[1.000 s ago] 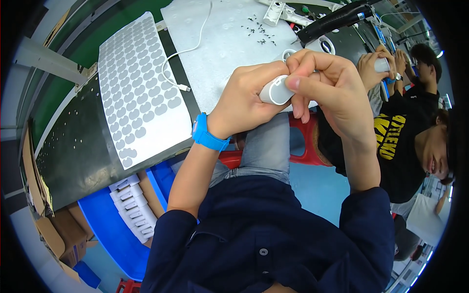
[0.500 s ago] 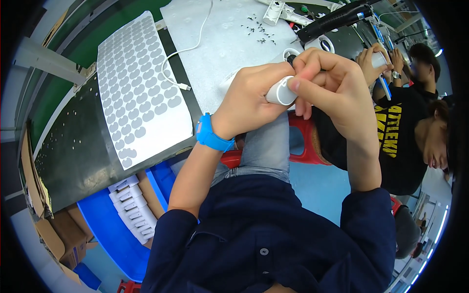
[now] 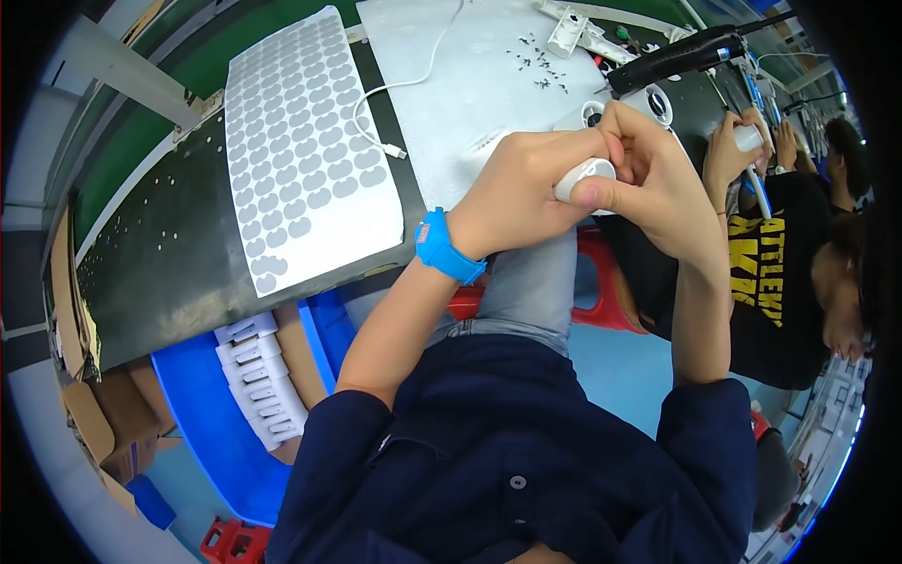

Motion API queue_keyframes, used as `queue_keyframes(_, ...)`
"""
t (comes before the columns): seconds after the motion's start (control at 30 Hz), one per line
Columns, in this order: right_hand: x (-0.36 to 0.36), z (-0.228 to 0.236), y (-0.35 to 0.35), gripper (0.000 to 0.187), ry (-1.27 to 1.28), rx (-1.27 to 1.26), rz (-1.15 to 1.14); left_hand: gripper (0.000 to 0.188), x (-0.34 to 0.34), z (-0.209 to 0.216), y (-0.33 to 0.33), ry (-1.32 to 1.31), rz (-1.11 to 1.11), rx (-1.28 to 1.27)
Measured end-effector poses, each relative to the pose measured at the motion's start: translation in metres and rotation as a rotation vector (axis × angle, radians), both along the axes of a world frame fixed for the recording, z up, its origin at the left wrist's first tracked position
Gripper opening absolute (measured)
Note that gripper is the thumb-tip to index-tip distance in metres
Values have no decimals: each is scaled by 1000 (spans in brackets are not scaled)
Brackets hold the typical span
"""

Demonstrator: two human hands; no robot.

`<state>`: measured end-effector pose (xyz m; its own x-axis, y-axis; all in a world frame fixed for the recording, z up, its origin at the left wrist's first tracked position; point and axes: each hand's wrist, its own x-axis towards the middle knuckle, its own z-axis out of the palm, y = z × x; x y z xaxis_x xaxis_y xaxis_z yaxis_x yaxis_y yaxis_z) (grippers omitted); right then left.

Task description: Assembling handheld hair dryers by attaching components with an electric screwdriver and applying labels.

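Note:
Above the table's near edge, my left hand (image 3: 526, 188) is closed around a white cylindrical plastic part (image 3: 584, 179), its round end poking out past the fingers. My right hand (image 3: 662, 193) pinches that same part, the thumb lying against its end and the bent fingers behind it. Much of the part is hidden by both hands. Just beyond them, a white ring-shaped part (image 3: 591, 115) with a dark centre rests on the pale foam mat (image 3: 442, 103). Another white round part (image 3: 659, 105) stands near it.
A black electric screwdriver (image 3: 672, 62) lies beyond my right hand, near scattered dark screws (image 3: 543, 64). Left are a sheet of grey stickers (image 3: 348, 226) and a white cable (image 3: 393, 150). A blue bin (image 3: 193, 404) holds white parts (image 3: 263, 385). A co-worker's hand (image 3: 725, 155) works at right.
The whole view has shifted, so the table appears further right. My hands have tilted the white cylindrical part, and its end now faces differently. Both hands still hold it.

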<state>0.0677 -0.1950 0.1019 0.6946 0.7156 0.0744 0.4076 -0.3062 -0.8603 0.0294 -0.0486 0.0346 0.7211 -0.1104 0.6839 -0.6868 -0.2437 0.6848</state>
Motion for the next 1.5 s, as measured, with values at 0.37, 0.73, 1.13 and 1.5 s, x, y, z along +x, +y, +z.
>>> queue_keyframes(0.37, 51, -44, 59, 16, 161, 141, 11, 12, -23, 12, 70, 231, 228, -160)
queue_keyframes(0.73, 33, -131, 189, 15, -546, -218, 297, 35, -97, -4, 114, 531, 224, -318)
queue_keyframes(1.13, 24, -86, 32, 27, -311, 221, -461, 31, 75, 47, 62, -559, -2530, -452)
queue_keyframes(1.5, -58, -94, 7, 19, -350, 193, -646, 44, 95, 48, 15, -1294, -2864, -568)
